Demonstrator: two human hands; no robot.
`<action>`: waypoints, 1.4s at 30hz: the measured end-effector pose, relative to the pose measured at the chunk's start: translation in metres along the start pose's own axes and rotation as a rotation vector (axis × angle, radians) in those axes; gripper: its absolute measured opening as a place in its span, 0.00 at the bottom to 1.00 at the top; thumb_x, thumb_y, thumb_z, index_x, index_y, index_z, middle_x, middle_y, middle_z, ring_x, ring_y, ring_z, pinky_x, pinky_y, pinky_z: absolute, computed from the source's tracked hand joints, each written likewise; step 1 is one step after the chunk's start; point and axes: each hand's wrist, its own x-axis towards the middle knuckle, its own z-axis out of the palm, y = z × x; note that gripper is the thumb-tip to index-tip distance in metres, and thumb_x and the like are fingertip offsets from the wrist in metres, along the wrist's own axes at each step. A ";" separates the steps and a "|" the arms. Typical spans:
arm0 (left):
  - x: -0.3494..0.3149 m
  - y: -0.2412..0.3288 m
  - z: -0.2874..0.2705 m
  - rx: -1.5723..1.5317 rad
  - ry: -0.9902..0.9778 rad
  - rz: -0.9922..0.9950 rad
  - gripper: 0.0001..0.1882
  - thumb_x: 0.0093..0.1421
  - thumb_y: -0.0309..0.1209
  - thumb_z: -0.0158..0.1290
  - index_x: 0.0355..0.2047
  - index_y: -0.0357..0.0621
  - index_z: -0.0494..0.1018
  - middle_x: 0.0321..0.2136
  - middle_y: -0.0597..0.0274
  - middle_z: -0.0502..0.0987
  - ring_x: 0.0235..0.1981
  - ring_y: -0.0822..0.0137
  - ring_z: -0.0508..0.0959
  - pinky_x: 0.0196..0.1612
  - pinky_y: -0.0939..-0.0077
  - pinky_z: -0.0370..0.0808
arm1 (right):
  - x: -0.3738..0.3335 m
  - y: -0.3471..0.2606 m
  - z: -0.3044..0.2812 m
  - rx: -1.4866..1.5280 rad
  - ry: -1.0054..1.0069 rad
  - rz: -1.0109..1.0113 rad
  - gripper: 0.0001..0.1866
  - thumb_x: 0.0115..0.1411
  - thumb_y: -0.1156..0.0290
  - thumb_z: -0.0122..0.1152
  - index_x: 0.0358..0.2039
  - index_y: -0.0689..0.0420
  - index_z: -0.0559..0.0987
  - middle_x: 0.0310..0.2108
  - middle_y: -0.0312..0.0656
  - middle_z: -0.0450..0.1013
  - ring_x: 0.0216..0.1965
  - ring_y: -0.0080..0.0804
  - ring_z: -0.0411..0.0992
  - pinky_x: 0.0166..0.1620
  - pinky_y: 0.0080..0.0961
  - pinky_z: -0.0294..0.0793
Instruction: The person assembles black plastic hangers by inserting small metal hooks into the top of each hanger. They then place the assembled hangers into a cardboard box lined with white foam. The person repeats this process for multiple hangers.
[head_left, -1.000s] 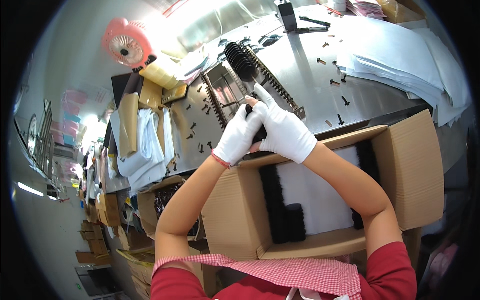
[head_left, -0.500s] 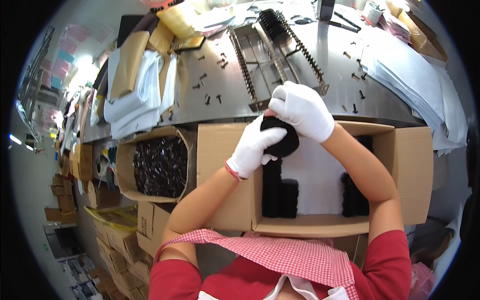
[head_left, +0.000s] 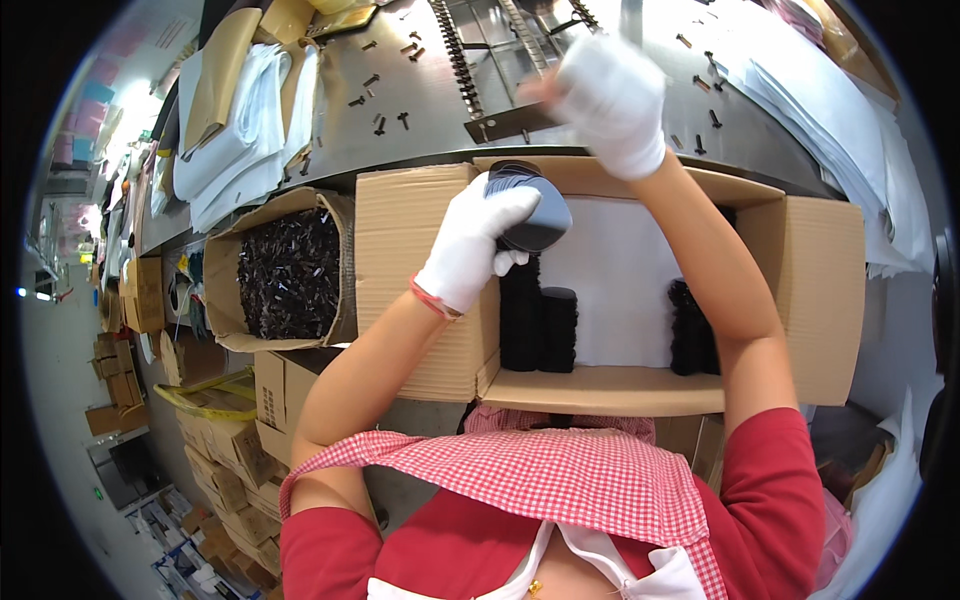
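Inside my curled left hand (head_left: 468,240) sits a dark layered stack (head_left: 545,212), long axis slanting, glossy end near-right. Farther off, my right hand (head_left: 612,105) blurs; its grip I can't tell. Beneath, an open carton (head_left: 600,389); beyond, a steel table (head_left: 425,110); left, floor boxes (head_left: 228,480).

The dark stack (head_left: 547,215) in the left glove (head_left: 475,238) had a smooth, glossy face, like plastic; the glove was matt cloth. Toward twelve o'clock, the table (head_left: 425,132) was smooth, shiny metal. The box (head_left: 610,392) toward three was matt cardboard, the pieces (head_left: 290,275) at nine glossy, the paper (head_left: 800,125) at two smooth, the apron (head_left: 490,472) at six matt cloth.
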 end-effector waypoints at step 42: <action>0.302 0.145 -0.029 1.366 0.220 0.515 0.41 0.52 0.51 0.65 0.57 0.34 0.68 0.49 0.41 0.75 0.52 0.53 0.76 0.55 0.65 0.71 | -0.027 0.048 0.024 0.083 -0.611 0.583 0.18 0.58 0.64 0.63 0.46 0.59 0.76 0.41 0.46 0.74 0.41 0.47 0.75 0.43 0.39 0.76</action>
